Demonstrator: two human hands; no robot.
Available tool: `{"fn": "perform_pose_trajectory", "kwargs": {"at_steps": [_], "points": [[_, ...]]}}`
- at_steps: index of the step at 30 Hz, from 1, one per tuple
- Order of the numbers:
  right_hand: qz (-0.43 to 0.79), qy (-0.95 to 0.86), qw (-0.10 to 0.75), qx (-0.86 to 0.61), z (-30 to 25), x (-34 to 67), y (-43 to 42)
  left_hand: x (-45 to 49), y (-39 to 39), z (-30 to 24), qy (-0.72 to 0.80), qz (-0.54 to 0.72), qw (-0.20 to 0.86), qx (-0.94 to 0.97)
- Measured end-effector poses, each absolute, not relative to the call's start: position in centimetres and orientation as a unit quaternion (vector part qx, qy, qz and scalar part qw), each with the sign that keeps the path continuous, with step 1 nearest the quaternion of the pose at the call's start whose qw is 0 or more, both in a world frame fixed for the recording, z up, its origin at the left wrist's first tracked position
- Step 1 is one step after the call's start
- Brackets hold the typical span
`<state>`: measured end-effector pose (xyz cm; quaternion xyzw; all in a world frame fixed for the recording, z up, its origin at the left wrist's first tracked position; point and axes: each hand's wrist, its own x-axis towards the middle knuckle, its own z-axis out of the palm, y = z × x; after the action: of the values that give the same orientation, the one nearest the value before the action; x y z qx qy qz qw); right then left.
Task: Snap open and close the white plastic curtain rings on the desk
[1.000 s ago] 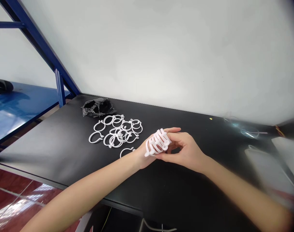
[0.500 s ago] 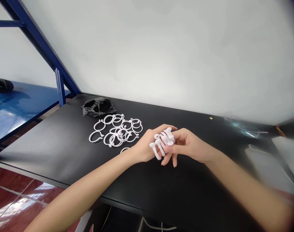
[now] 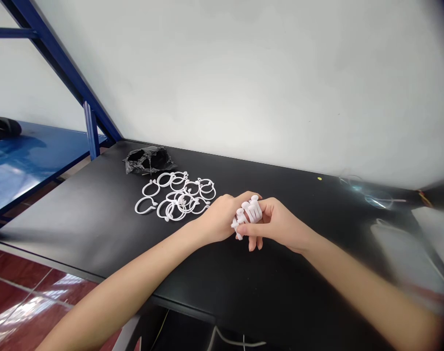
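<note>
Both hands meet over the middle of the black table (image 3: 97, 229). My left hand (image 3: 218, 222) and my right hand (image 3: 276, 224) are closed together on a stack of several white plastic rings (image 3: 248, 213), whose knobbed ends stick up between the fingers. To the left of my hands lies a loose pile of several more white rings (image 3: 178, 197), flat on the table. One ring near my left wrist is mostly hidden by that hand.
A crumpled black plastic bag (image 3: 148, 160) lies behind the ring pile near the wall. A blue metal frame (image 3: 90, 131) and a blue shelf (image 3: 28, 156) stand at the left. Clear plastic bags (image 3: 368, 195) lie blurred at the right. The table's front edge is close to me.
My hands have closed in on the ring stack and gathered it tighter; it dropped a little and turned more upright. The left hand now covers the single ring near the wrist.
</note>
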<state>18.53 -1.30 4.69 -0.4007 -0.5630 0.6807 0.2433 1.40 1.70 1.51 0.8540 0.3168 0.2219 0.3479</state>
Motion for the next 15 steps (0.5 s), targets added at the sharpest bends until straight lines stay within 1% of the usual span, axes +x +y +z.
{"fn": "perform_pose_trajectory", "kwargs": {"at_steps": [3,5,7,11,13,15], "points": [[0.669,-0.549,0.265,-0.425,4.3,18.1,-1.4,1.5,1.9,1.2,0.326,0.205,0.227,0.895],[0.663,-0.549,0.269,-0.431,4.1,18.1,-1.4,1.5,2.0,1.2,0.323,0.193,0.186,0.908],[0.671,-0.556,0.259,-0.417,4.3,18.3,-1.1,1.4,2.0,1.4,0.326,0.187,0.21,0.902],[0.729,-0.564,0.199,-0.333,4.9,19.2,-0.6,1.2,1.9,2.1,0.317,0.19,0.321,0.872],[0.738,-0.562,0.191,-0.323,5.1,19.4,-0.5,1.3,1.9,2.2,0.308,0.193,0.315,0.877],[0.727,-0.558,0.207,-0.342,4.9,19.3,-0.6,1.3,2.0,2.1,0.304,0.195,0.276,0.891]]}}
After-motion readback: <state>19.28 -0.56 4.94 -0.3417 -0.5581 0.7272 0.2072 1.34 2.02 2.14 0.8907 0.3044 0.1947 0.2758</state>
